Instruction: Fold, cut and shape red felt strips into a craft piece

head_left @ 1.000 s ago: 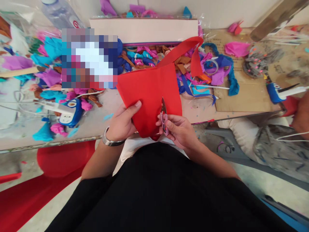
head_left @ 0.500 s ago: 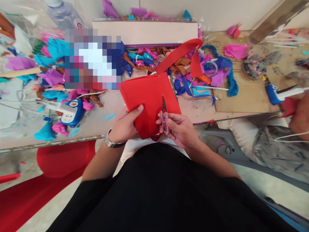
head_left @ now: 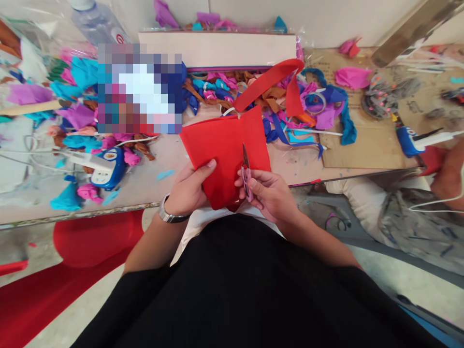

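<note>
A folded piece of red fabric (head_left: 224, 145) hangs over the table's front edge, close to my body. My left hand (head_left: 192, 186) grips its left side, thumb on top and the other fingers hidden underneath. In my right hand (head_left: 270, 191) is a small pair of pink-handled scissors (head_left: 246, 171), the blades pointing away from me over the fabric. The fingers of that hand wrap round the handles, and the blades look closed. Beyond the fabric's far edge curls a red strip (head_left: 268, 84) lying on coloured scraps.
Heaps of coloured scraps (head_left: 81, 116) cover the table's left side. A blue-and-white power strip (head_left: 108, 169) lies there with cables. Cardboard (head_left: 355, 145) covers the right side, with a pin cushion-like cluster (head_left: 379, 99). Another person's arm (head_left: 449, 169) shows at far right.
The red fabric's right part has shifted slightly, its far right corner now lifted and spread outward. Both hands keep their hold almost in place.
</note>
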`<state>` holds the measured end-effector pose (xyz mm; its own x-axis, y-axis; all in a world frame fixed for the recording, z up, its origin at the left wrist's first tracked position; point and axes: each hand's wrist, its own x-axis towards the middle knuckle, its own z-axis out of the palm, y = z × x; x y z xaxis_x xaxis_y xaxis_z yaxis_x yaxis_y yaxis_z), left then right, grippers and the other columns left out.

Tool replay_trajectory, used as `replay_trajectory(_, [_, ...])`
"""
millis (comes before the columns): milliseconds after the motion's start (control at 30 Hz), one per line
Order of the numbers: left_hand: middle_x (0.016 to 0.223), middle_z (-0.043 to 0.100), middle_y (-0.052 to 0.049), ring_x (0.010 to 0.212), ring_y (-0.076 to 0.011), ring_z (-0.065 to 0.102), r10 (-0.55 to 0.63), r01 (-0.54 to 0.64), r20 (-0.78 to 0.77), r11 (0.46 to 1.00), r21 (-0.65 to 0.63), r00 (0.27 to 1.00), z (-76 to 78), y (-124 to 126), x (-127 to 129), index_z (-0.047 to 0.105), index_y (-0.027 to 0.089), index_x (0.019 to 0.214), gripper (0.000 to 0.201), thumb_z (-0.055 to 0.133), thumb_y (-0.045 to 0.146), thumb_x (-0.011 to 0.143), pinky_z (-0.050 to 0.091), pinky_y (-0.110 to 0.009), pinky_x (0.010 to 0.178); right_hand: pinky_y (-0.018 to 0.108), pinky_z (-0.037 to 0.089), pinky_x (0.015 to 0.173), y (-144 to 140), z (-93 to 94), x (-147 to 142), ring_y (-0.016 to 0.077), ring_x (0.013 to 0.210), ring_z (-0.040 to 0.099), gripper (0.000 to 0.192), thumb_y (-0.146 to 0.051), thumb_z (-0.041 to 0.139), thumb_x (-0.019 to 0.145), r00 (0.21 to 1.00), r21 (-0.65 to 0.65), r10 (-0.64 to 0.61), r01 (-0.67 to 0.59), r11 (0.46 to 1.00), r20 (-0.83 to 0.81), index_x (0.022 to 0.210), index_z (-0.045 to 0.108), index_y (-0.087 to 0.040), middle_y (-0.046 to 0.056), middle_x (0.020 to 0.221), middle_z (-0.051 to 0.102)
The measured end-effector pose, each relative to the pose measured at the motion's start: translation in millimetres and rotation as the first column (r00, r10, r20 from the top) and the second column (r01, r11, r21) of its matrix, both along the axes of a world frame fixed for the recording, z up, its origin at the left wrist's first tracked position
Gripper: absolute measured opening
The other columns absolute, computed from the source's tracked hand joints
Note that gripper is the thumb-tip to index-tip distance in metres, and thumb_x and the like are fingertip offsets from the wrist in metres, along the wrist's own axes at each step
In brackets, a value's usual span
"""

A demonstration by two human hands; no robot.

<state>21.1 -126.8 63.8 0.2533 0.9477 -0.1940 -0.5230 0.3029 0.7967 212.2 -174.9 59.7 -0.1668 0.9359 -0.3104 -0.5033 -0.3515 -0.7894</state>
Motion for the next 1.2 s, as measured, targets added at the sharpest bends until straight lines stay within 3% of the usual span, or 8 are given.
replay_trajectory(467, [0.12,0.082,-0.012,0.124,-0.0383,0.076,-0.011,0.012,-0.032,1.0,0.024,0.999,1.1,0.0,-0.3,0.075,0.018,0.114,0.038,0.09,0.039,0.085,0.066,-0.054,0.108,0.016,0.026,0.037,-0.1,-0.4,-0.2,0.0112,0.063,0.067,0.036,-0.039,0.098,0.075,1.0,-0.023,-0.015,0.015,1.0,-0.014,0.101,0.084,-0.019,0.006,0.088,0.081])
replay_trajectory(733, [0.126,0.08,-0.01,0.143,-0.0406,0.065,0.082,-0.075,-0.062,0.992,0.097,0.995,4.6,11.2,0.4,0.074,0.021,0.125,0.045,0.09,0.036,0.085,0.061,-0.054,0.117,0.016,0.028,0.038,-1.9,1.5,1.1,0.0112,0.064,0.067,0.037,-0.041,0.098,0.076,1.0,-0.019,0.001,-0.002,1.0,-0.028,0.104,0.085,-0.02,0.007,0.094,0.082])
replay_trajectory(1200, [0.121,0.082,-0.01,0.132,-0.0407,0.072,0.049,-0.046,-0.091,0.998,0.036,0.995,2.8,3.3,-5.1,0.078,0.019,0.112,0.035,0.092,0.035,0.085,0.065,-0.057,0.111,0.018,0.028,0.038,-1.8,5.3,2.1,0.0106,0.061,0.064,0.04,-0.047,0.096,0.078,1.0,0.0,0.029,-0.029,1.0,0.01,0.105,0.084,-0.019,0.01,0.098,0.083])
